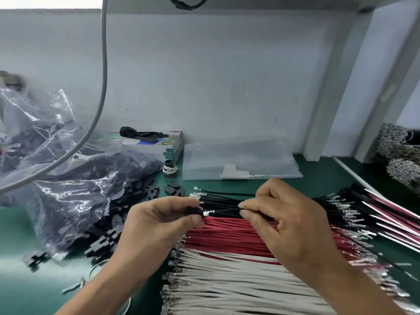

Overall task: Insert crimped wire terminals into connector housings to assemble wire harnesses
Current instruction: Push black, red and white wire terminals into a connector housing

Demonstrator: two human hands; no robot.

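Observation:
My left hand (pixel 159 221) pinches a small black connector housing (pixel 195 211) between thumb and fingers. My right hand (pixel 286 221) grips a black wire (pixel 227 212) whose silver crimped terminal (pixel 208 213) points at the housing and just touches its opening. Under my hands lie rows of wires on the green mat: black wires (pixel 218 200) at the back, red wires (pixel 227 237) in the middle, white wires (pixel 227 280) at the front, all with terminals at their left ends.
A clear plastic bag (pixel 75 196) spills loose black housings (pixel 106 235) at the left. A flat clear bag (pixel 241 162) and a small box (pixel 156 144) sit behind. Assembled harnesses (pixel 386 214) lie at the right. A grey cable (pixel 100 105) hangs at the left.

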